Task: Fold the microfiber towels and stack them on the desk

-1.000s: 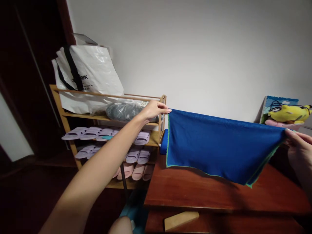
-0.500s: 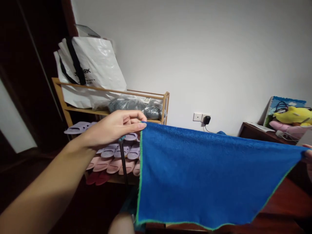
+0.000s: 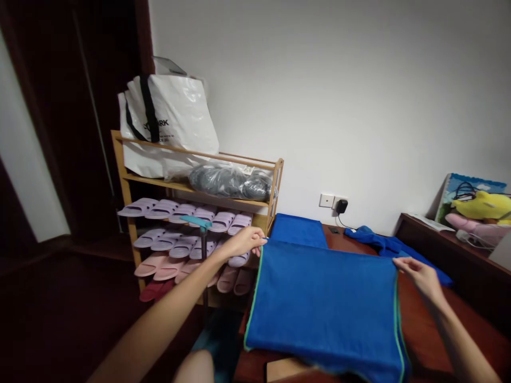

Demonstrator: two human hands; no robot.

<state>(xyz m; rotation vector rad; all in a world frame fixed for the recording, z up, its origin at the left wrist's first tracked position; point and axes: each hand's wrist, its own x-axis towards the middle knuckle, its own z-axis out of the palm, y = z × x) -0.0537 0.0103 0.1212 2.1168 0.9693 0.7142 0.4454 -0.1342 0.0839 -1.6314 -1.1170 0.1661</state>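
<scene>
A blue towel (image 3: 327,303) with green edging is stretched between my two hands above the desk. My left hand (image 3: 248,240) pinches its far left corner. At the far right corner, my right hand (image 3: 415,271) grips the cloth between thumb and fingers. The lower part of the towel hangs toward me, over the near side of the desk. Just behind it lies a folded blue cloth (image 3: 298,230). A crumpled blue cloth (image 3: 383,242) rests farther right, against the wall side.
A wooden shoe rack (image 3: 120,159) with several slippers (image 3: 163,239) stands left of the reddish-brown desk (image 3: 459,319). It carries a white bag (image 3: 179,111). A black plug (image 3: 341,206) sits in the wall socket. A yellow plush toy (image 3: 485,205) lies on the right ledge.
Both hands have lowered and come nearer each other with the towel, moving farther from me over the desk. The folded and crumpled cloths behind it now show. The view has shifted a little.
</scene>
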